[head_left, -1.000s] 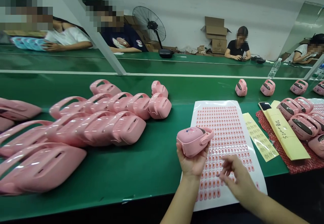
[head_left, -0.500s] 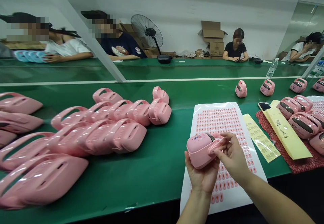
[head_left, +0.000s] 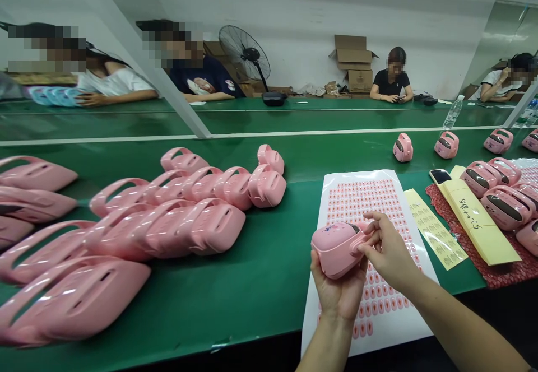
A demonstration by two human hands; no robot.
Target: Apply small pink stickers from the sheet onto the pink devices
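Holding a pink case [head_left: 335, 251] above a sticker sheet [head_left: 362, 194] on the surface [head_left: 260, 288]

The left hand [head_left: 341, 295] cups it from below; the right hand [head_left: 390, 253], narrowly curled, meets its handle [head_left: 357, 245], grip unclear.

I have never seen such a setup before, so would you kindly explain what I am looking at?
No machine here: these are a person's two bare hands, seen from a camera worn on their head. The left hand supports a pink carry case from below; the right hand is at its handle. Beneath them, on the green table, lies a white sheet of pink stickers. More pink cases stand to the left, and a yellow label sheet and a smartphone lie to the right.
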